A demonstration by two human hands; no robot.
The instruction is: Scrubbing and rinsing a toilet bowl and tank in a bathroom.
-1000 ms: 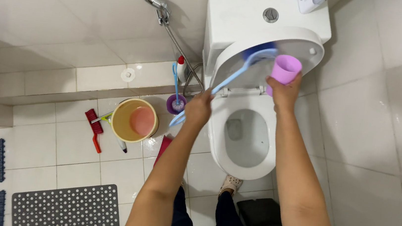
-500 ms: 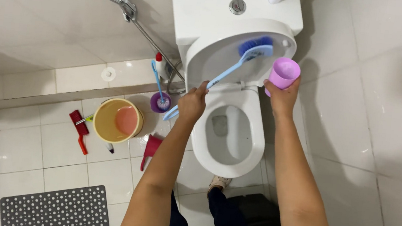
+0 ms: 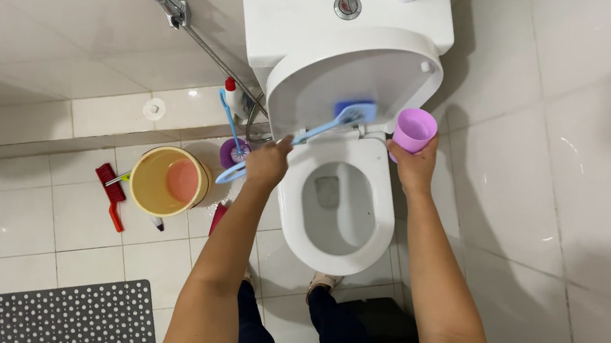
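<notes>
My left hand (image 3: 267,163) grips the handle of a light blue long-handled brush (image 3: 325,124). Its blue bristle head presses against the underside of the raised white toilet lid (image 3: 354,67). My right hand (image 3: 415,165) holds a purple plastic cup (image 3: 413,129) upright beside the right hinge of the lid. Below both hands the white toilet seat (image 3: 336,201) lies down over the open bowl.
The white cistern (image 3: 293,4) stands behind the lid. A spray hose (image 3: 178,14) hangs on the tiled wall. Left of the toilet sit a yellow bucket (image 3: 161,179), a red brush (image 3: 110,193), a purple toilet brush holder (image 3: 232,152) and a perforated grey mat (image 3: 74,317).
The brush head has slid lower and to the left across the lid's underside. The camera has tilted, shifting the whole scene downward in view. The cup stays in my right hand.
</notes>
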